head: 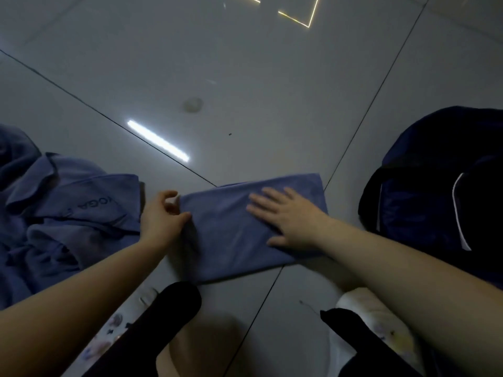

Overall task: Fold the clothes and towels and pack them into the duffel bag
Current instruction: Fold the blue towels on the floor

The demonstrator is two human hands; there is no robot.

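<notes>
floor: grey glossy tiled floor (245,77), dark grout lines, ceiling light reflected
towel: blue folded towel (236,235) flat on the floor, centre, between both hands
left hand: left hand (163,216) pinches the towel's left edge, fingers curled
right hand: right hand (285,216) flat, fingers straight, pressing on the towel
clothes: crumpled blue polo shirt (68,208) just left of the towel
bag: dark navy duffel bag (435,186) at right, near the towel

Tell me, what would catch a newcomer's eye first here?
At centre, a folded blue towel lies on the grey tiled floor; the right hand presses flat on it while the left hand pinches its left edge. A rumpled blue shirt pile lies left, a dark duffel bag right.
</notes>
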